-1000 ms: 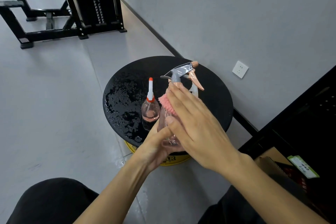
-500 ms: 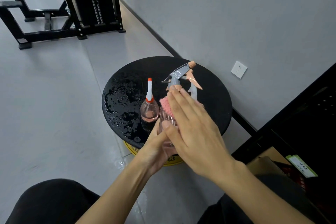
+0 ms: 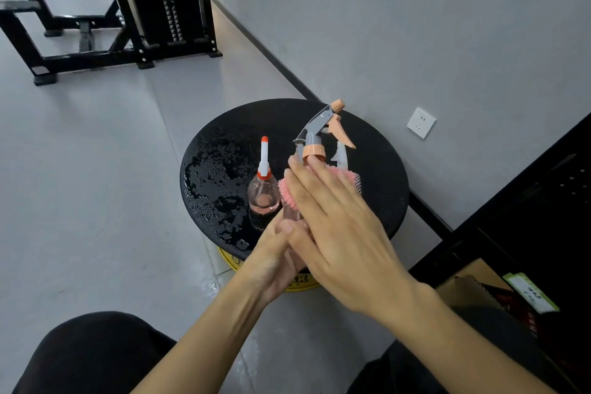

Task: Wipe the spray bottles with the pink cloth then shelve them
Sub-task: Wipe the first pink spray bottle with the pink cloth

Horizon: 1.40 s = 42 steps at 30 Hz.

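- Pink cloth (image 3: 348, 176) under my right hand (image 3: 339, 233), fingers straight, pressed onto the trigger bottle (image 3: 315, 130) for wiping.
- My left hand (image 3: 271, 262) grips its base for steadiness, just beside the small bottle (image 3: 263, 193).

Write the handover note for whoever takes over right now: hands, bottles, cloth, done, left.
Left hand grips the trigger bottle low on its body.
Right hand, fingers straight, presses the pink cloth against its shoulder.
Small nozzle bottle stands upright on the round black table, left of the trigger bottle.
Done: trigger bottle's wipe under way.
Left: finish it, wipe the small bottle, shelve both.
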Available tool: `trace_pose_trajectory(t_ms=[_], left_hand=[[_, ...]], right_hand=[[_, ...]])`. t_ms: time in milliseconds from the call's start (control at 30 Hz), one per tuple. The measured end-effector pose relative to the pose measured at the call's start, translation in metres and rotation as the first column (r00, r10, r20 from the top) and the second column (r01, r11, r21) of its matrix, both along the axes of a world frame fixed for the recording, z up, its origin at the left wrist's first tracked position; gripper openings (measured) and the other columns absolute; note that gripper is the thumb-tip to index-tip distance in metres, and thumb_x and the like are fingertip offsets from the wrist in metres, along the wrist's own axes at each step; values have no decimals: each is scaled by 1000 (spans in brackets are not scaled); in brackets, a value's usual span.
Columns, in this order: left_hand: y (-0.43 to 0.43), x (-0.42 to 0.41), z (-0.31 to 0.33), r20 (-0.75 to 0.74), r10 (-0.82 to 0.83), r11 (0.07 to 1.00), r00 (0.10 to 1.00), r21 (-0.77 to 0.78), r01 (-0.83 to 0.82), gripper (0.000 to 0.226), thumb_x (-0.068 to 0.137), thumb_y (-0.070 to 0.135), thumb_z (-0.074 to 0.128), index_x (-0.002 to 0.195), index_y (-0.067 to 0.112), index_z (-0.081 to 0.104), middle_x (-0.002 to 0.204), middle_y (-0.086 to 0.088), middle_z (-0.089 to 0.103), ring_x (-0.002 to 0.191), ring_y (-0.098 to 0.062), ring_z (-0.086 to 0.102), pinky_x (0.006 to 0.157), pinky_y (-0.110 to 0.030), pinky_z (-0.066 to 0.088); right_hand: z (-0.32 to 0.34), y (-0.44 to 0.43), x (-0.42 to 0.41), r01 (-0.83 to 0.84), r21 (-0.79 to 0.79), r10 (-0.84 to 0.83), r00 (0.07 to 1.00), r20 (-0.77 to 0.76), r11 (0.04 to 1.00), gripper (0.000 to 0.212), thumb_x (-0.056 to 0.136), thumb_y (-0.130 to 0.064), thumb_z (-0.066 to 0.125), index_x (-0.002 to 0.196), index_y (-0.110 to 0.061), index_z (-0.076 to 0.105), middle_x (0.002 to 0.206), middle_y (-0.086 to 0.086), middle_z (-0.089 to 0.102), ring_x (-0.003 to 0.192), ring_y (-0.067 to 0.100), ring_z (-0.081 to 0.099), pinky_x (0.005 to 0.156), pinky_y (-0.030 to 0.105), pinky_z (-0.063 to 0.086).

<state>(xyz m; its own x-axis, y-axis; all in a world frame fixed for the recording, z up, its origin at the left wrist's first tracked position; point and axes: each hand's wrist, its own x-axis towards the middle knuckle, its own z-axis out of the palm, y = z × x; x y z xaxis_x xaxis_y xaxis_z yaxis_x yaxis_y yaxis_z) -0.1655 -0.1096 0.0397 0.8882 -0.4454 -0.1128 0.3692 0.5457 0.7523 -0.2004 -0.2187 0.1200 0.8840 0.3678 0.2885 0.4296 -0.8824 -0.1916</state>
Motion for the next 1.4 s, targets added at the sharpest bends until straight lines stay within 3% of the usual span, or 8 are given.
trace_pose_trajectory(t_ms=[267,333,467,700,833,1000,1233,1400], left_hand=[[0,-3,5,70,-94,993,993,-65,99,43,50,30,88,90,17,76,83,-7,73,77,-20,71,66,-37,58],[0,-3,7,36,-74,997,997,-17,74,52,54,33,86,102,16,74,96,-10,71,85,-19,69,66,-35,58],[0,-4,9,-7,-19,1000,1000,4,19,122,46,53,92,138,-6,38,120,-23,53,98,-24,62,74,-33,58],[-2,-6,12,-36,-62,992,997,-109,58,97,31,36,96,113,6,55,80,-10,73,69,-24,72,58,-33,59],[-2,-5,14,-29,-51,990,998,-131,46,89,34,36,96,109,7,57,77,-7,72,69,-20,71,58,-34,58],[-1,-4,8,-17,-52,996,998,-72,51,82,51,48,91,111,3,58,103,-12,67,90,-19,68,71,-33,59],[-4,-8,13,19,-132,983,991,-124,133,64,35,40,96,91,15,77,79,-6,74,68,-16,72,59,-30,59],[-1,-6,15,-34,-86,989,996,-125,81,92,43,40,95,122,12,57,100,-9,73,88,-19,72,64,-33,59]], right_hand=[[14,-12,28,80,105,-72,995,-76,991,67,96,-52,12,155,-20,15,163,-7,8,148,4,-4,117,22,-8],[10,-5,19,55,73,-52,998,-46,996,67,96,-50,12,155,-18,15,163,-5,8,149,6,-4,121,28,-4],[3,0,3,-3,44,2,1000,22,999,61,99,-45,22,152,-15,27,161,-2,17,150,11,6,121,30,0],[12,-21,28,55,222,-27,991,-129,974,65,96,-52,16,153,-22,22,161,-10,15,148,2,2,122,28,10],[11,-15,21,58,143,-51,997,-58,988,66,96,-50,15,154,-19,20,162,-7,12,149,6,-1,122,31,5],[4,-4,2,17,10,-18,998,61,1000,59,99,-44,25,150,-15,32,160,-2,23,150,14,9,121,33,5],[10,-21,26,73,191,-52,992,-111,979,64,96,-50,15,154,-22,19,162,-10,12,149,6,-3,122,35,10],[-1,-9,7,56,178,-38,994,-105,982,64,97,-48,10,155,-23,6,163,-12,-3,147,3,-12,122,36,8]])
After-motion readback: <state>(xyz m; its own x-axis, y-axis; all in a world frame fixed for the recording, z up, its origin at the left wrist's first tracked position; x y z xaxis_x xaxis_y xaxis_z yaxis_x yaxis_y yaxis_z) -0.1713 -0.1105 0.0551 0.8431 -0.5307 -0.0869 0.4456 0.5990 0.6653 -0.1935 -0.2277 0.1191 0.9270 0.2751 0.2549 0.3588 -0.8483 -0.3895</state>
